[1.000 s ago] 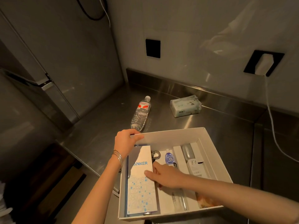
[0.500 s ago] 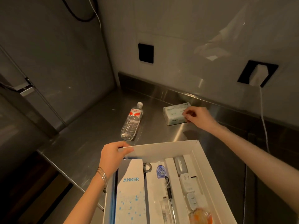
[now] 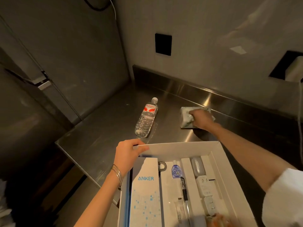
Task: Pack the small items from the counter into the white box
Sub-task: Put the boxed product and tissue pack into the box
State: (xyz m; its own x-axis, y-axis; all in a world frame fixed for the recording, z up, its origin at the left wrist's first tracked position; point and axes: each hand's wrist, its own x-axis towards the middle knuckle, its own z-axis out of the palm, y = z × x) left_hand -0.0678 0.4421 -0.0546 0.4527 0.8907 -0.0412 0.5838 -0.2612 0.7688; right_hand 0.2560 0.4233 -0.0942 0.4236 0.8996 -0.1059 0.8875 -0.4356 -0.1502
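- Left hand: closed on the far-left corner of the white box, fingers hooked over the rim.
- Water bottle: lying on its side on the steel counter, beyond the box.
- White box: on the counter's near edge, containing an Anker carton, a pen and other small items.
- Right hand: clamped on the tissue pack near the backsplash.
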